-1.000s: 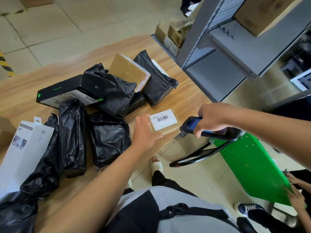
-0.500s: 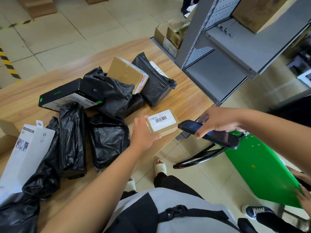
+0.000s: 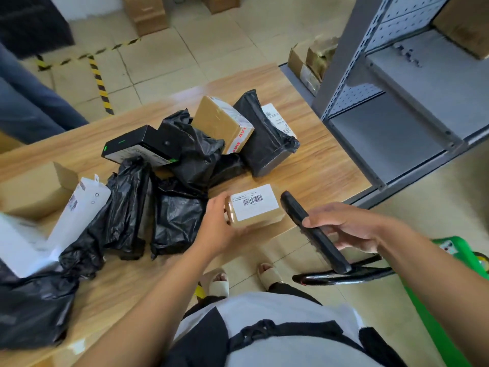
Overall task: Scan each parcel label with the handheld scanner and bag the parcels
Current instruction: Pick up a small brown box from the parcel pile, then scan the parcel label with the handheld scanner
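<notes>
Brown parcel [image 3: 255,213] (barcode label up) sits gripped in the left hand [image 3: 215,230]; right hand [image 3: 352,229] clasps the black handheld scanner [image 3: 315,231] just beside it.

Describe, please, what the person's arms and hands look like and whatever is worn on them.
Both forearms are bare, with no sleeves in view. The left hand and right hand carry no gloves, and no watch, rings or bands show. No markings are visible.

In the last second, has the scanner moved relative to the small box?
Yes. The scanner in the right hand swung from lying crosswise to pointing its tip up beside the small box, closer to its label.
</notes>
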Motion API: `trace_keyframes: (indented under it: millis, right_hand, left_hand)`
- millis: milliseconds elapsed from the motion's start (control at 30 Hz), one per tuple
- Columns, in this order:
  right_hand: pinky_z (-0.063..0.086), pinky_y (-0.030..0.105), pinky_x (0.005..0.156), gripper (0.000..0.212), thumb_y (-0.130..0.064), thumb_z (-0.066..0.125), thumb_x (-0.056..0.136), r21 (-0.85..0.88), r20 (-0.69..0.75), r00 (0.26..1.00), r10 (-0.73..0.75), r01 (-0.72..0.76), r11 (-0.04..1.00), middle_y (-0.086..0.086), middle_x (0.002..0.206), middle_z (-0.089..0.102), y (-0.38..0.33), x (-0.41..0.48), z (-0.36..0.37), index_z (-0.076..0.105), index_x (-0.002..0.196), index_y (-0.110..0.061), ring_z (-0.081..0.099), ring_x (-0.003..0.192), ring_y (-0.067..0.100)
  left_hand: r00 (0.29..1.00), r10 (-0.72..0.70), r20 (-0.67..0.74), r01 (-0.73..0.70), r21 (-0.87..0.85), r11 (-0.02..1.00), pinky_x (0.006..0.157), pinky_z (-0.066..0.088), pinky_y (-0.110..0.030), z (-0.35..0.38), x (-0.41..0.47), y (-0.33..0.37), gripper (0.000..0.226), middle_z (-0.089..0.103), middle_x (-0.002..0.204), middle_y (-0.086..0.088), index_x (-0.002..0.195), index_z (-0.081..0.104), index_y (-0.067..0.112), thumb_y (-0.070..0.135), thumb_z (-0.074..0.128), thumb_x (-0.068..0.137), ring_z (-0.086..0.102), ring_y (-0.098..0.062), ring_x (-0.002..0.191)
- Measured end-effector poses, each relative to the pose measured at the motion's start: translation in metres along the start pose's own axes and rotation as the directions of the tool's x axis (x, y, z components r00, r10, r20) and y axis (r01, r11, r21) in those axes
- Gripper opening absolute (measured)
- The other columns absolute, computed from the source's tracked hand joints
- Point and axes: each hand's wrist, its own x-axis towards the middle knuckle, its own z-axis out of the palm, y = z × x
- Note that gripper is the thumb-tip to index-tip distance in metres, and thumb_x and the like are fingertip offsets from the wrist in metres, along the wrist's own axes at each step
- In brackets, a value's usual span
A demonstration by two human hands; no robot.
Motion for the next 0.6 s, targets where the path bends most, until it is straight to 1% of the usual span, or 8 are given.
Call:
trace_keyframes:
  millis: [67, 133, 233, 267, 333, 433, 500, 600]
  right_hand:
    - [0.046, 0.056, 0.107, 0.047, -0.040, 0.079, 0.068, -0.020, 0.011, 1.000, -0.028, 0.028, 0.999, 0.004, 0.104, 0.063, -0.004, 0.006, -0.005, 0.069, 0.107, -0.017, 0.056, 0.102, 0.030]
    - [0.045, 0.056, 0.109, 0.056, -0.039, 0.079, 0.068, 0.001, 0.053, 0.997, -0.058, 0.058, 0.998, 0.004, 0.108, 0.066, -0.008, 0.013, -0.010, 0.068, 0.117, -0.014, 0.056, 0.109, 0.032]
    - [0.049, 0.049, 0.097, 0.054, -0.036, 0.079, 0.069, 0.007, 0.131, 0.987, -0.090, 0.090, 0.996, -0.003, 0.095, 0.068, -0.014, 0.025, -0.015, 0.071, 0.117, -0.013, 0.055, 0.097, 0.026]
    - [0.050, 0.046, 0.092, 0.055, -0.035, 0.079, 0.068, -0.006, 0.152, 0.984, -0.099, 0.101, 0.995, -0.003, 0.096, 0.069, -0.018, 0.029, -0.015, 0.072, 0.119, -0.014, 0.055, 0.097, 0.025]
    - [0.053, 0.040, 0.084, 0.055, -0.033, 0.080, 0.067, -0.028, 0.197, 0.974, -0.115, 0.123, 0.992, -0.001, 0.098, 0.071, -0.027, 0.037, -0.013, 0.075, 0.119, -0.017, 0.058, 0.094, 0.023]
    - [0.055, 0.035, 0.075, 0.050, -0.035, 0.083, 0.067, -0.036, 0.273, 0.950, -0.150, 0.166, 0.985, -0.003, 0.093, 0.071, -0.043, 0.043, -0.005, 0.079, 0.113, -0.016, 0.061, 0.081, 0.016]
    - [0.056, 0.036, 0.074, 0.053, -0.040, 0.087, 0.063, -0.052, 0.286, 0.941, -0.179, 0.202, 0.978, -0.003, 0.090, 0.071, -0.054, 0.045, 0.007, 0.079, 0.110, -0.017, 0.061, 0.077, 0.014]
    - [0.054, 0.040, 0.074, 0.044, -0.043, 0.085, 0.063, -0.054, 0.245, 0.938, -0.247, 0.268, 0.962, -0.005, 0.084, 0.070, -0.065, 0.046, 0.040, 0.081, 0.099, -0.018, 0.059, 0.072, 0.015]
  left_hand:
    - [0.998, -0.042, -0.057, 0.043, 0.015, 0.999, 0.098, 0.052, -0.039, -0.004, -0.009, 0.001, 0.083, 0.039, 0.129, 0.014, 0.127, 0.040, 0.047, 0.019, 0.090, 0.066, 0.052, -0.004, 0.111]
    - [0.988, -0.090, -0.127, 0.090, -0.004, 0.996, 0.095, 0.051, -0.031, -0.008, -0.022, 0.004, 0.084, 0.041, 0.129, 0.016, 0.124, 0.039, 0.050, 0.021, 0.091, 0.065, 0.053, -0.003, 0.112]
    - [0.950, -0.181, -0.255, 0.160, -0.102, 0.982, 0.092, 0.053, -0.028, -0.012, -0.045, 0.007, 0.082, 0.046, 0.135, 0.008, 0.127, 0.045, 0.040, 0.018, 0.092, 0.064, 0.053, -0.008, 0.117]
    - [0.934, -0.199, -0.296, 0.162, -0.144, 0.976, 0.087, 0.055, -0.024, -0.014, -0.054, 0.008, 0.080, 0.048, 0.135, 0.007, 0.125, 0.047, 0.043, 0.016, 0.091, 0.065, 0.054, -0.006, 0.116]
    - [0.899, -0.225, -0.375, 0.159, -0.200, 0.967, 0.073, 0.053, -0.014, -0.016, -0.073, 0.011, 0.076, 0.052, 0.128, 0.011, 0.114, 0.047, 0.057, 0.016, 0.090, 0.066, 0.055, 0.000, 0.109]
    - [0.838, -0.286, -0.465, 0.171, -0.273, 0.947, 0.066, 0.050, -0.009, -0.020, -0.100, 0.014, 0.075, 0.052, 0.125, 0.015, 0.115, 0.045, 0.052, 0.016, 0.090, 0.066, 0.052, 0.015, 0.102]
    - [0.806, -0.313, -0.502, 0.171, -0.309, 0.936, 0.061, 0.047, -0.003, -0.024, -0.118, 0.014, 0.077, 0.050, 0.125, 0.020, 0.119, 0.044, 0.050, 0.017, 0.089, 0.067, 0.047, 0.026, 0.099]
    - [0.757, -0.345, -0.555, 0.143, -0.375, 0.916, 0.060, 0.045, -0.001, -0.032, -0.147, 0.005, 0.079, 0.049, 0.126, 0.025, 0.128, 0.046, 0.043, 0.016, 0.089, 0.068, 0.046, 0.026, 0.100]
